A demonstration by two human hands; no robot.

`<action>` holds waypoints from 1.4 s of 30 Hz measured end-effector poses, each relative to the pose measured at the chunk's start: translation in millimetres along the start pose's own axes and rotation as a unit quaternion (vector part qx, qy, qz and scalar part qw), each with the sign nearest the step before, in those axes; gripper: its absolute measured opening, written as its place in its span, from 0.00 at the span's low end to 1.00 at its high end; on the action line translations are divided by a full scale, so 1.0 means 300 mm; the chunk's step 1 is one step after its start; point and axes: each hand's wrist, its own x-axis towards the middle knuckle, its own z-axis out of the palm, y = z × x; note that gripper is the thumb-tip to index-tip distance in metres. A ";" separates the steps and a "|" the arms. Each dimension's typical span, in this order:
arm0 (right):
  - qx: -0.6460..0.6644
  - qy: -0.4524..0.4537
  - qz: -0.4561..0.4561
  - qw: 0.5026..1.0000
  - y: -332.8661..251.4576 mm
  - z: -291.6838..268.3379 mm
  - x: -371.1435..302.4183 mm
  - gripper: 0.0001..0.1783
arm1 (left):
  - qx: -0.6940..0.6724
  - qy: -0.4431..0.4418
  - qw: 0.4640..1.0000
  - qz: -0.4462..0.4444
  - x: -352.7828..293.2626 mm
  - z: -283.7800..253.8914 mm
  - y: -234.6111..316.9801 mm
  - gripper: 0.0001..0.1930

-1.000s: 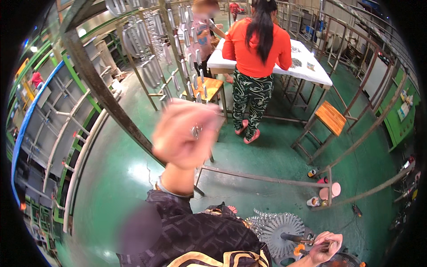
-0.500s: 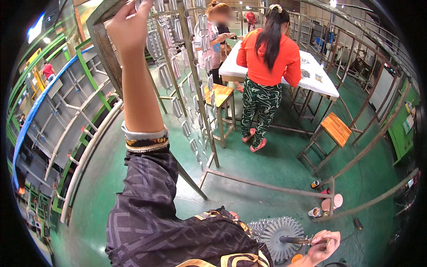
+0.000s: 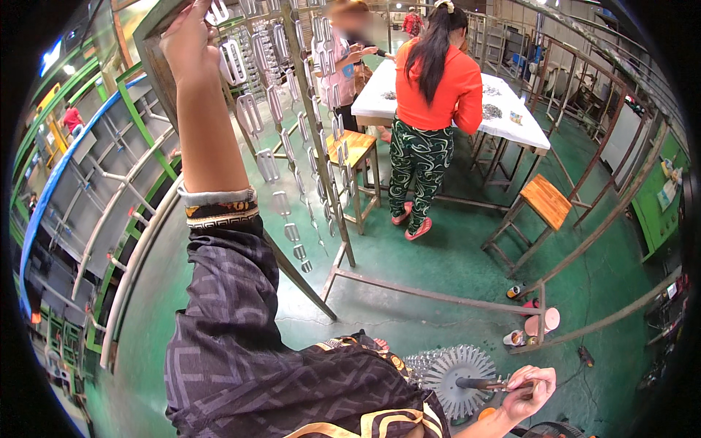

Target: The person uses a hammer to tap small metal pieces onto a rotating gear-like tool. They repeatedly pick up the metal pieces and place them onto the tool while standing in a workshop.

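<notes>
My left hand (image 3: 191, 45) is raised at the upper left beside a metal rack frame (image 3: 155, 44). Its fingers are closed at the picture's top edge, next to a strand of slotted, buckle-like metal pieces (image 3: 234, 62); what they grip is partly cut off. More such strands (image 3: 286, 142) hang from the rack. Down at the lower right, my right hand (image 3: 531, 390) wraps round a dark rod (image 3: 478, 383). That rod rises from the middle of a round rack (image 3: 442, 379) with radiating metal prongs, which carries many small metal pieces.
A person in an orange top (image 3: 438, 84) stands at a white-topped table (image 3: 511, 135) with piles of small parts. Another person is beyond. Wooden stools (image 3: 548, 201) (image 3: 352, 148), a rusty floor rail (image 3: 438, 296), cans (image 3: 514, 338) and a pink container (image 3: 549, 319) stand around.
My left hand has shifted slightly left and up, and the hanging strands have swung and turned. My right hand stays on the rod. The whole view has shifted a little.
</notes>
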 end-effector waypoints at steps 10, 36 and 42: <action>0.008 -0.009 -0.005 1.000 0.004 -0.003 0.006 0.17 | -0.009 -0.129 0.987 -0.100 -0.259 -0.163 0.014 0.14; 0.072 -0.088 0.036 0.993 0.011 -0.036 0.053 0.16 | -0.019 -0.651 0.666 -0.364 -1.367 -0.467 -0.251 0.08; 0.088 -0.114 0.044 0.989 0.008 -0.039 0.066 0.17 | -0.030 -0.718 0.623 -0.310 -1.657 -0.498 -0.295 0.08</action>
